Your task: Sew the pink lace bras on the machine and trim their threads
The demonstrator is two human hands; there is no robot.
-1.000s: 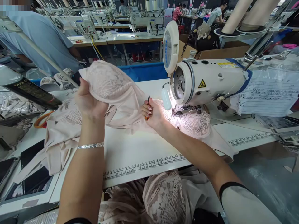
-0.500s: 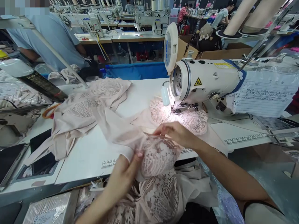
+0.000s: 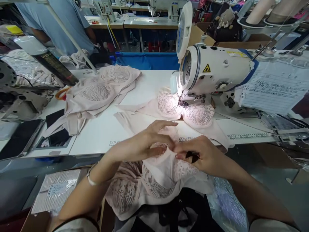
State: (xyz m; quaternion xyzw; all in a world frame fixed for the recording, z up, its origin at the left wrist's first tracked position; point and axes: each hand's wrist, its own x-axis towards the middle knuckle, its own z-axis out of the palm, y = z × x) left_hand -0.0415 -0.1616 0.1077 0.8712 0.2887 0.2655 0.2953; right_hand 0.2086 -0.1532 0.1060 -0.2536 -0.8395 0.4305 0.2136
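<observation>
Cones of thread (image 3: 260,11) stand at the upper right, behind a white sewing machine (image 3: 222,66) with its round end cover swung open. Its lamp glares on a second bra (image 3: 199,115), which lies under the needle area and takes up the table in front of the machine. A handwritten sheet (image 3: 275,85) in clear plastic hangs at the machine's right end. To the left, more bras (image 3: 96,93) lie heaped on the white table (image 3: 103,127), near a slanting cylinder (image 3: 51,61) and an orange ring (image 3: 61,93). Beyond the pole (image 3: 70,35), a person in a blue shirt (image 3: 64,24) leans. Below the table edge, a plastic-wrapped bundle (image 3: 56,190) sits at the left and a clear bag (image 3: 227,199) at the right.

The pale pink bra (image 3: 159,170) is between the two hands, above the lap and before the table edge; a plain band reaches onto the tabletop. Its smooth lining faces up beside patterned lace, peaked where it is pinched. Lace bras on the lap (image 3: 124,193) crowd it, blurring where one ends.

The left hand (image 3: 145,141) bends its fingers close on the cloth, index finger extended. The right hand (image 3: 205,156) nips the edge with thumb and forefinger, dark points (image 3: 192,157) jutting from its curled fingers.
</observation>
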